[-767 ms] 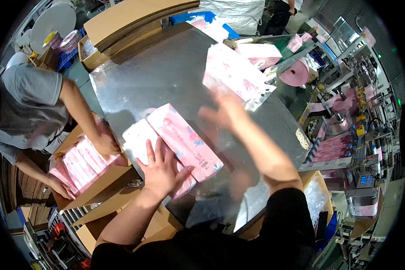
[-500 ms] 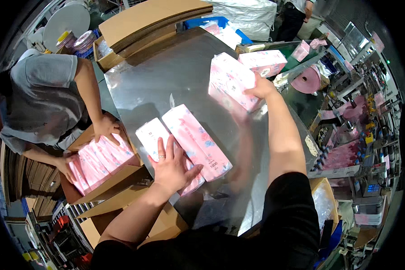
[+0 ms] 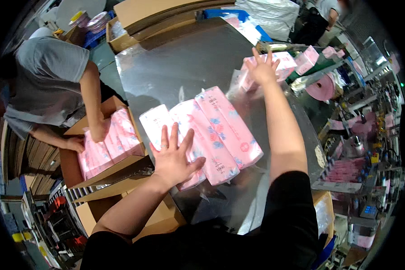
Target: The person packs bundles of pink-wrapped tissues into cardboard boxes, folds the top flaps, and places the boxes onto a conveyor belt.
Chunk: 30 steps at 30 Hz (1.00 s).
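Observation:
Three pink floral tissue packs lie side by side on the metal table: a left pack, a middle pack and a right pack. My left hand, a ring on one finger, rests with fingers spread on the left and middle packs. At the far right, my right hand reaches out, fingers apart, over another tissue pack at the table's far edge. That hand covers part of the pack, and I cannot tell whether it presses on it.
To the left, a co-worker has both hands in a cardboard box of pink packs. Flat cardboard sheets lie beyond the metal table. More packs stand on a green conveyor at the far right, beside machinery.
The pack my right hand held now lies against the other two on the table. That hand has let go and moved farther out to another pack. The co-worker's hand has sunk deeper between packs.

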{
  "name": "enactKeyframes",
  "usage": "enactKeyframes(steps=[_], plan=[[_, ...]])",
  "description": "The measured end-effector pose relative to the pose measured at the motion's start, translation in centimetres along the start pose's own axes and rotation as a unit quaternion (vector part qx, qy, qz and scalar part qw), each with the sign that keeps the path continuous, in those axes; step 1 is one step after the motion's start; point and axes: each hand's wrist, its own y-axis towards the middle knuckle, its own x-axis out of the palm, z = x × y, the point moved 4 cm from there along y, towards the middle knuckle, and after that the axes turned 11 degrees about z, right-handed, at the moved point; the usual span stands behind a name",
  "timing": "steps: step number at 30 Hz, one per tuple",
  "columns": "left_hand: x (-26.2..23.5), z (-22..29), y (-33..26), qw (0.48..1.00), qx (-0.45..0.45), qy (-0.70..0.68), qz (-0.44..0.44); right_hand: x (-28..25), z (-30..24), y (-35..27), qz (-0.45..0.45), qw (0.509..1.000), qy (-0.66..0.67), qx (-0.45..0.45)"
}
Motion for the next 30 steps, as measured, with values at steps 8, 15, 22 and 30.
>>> enactKeyframes(steps=[8, 15, 22, 30], plan=[[0.2, -0.5, 0.7, 1.0, -0.002, -0.013, -0.012, 1.2, 2.5, -2.1, -0.289, 0.9, 0.252, -0.207], [1.1, -1.5, -1.2, 0.998, 0.054, -0.037, 0.027, -13.2, 4.0, -14.3, -0.256, 0.868, 0.419, 0.073], [0.5, -0.6, -1.5, 0.997, 0.063, 0.0, 0.042, -1.5, 1.9, 1.2, -0.139, 0.978, 0.051, 0.144], [0.3, -1.3, -1.7, 0.996, 0.073, -0.013, 0.04, 2.8, 9.1, -0.2, -0.339, 0.917, 0.209, -0.01]])
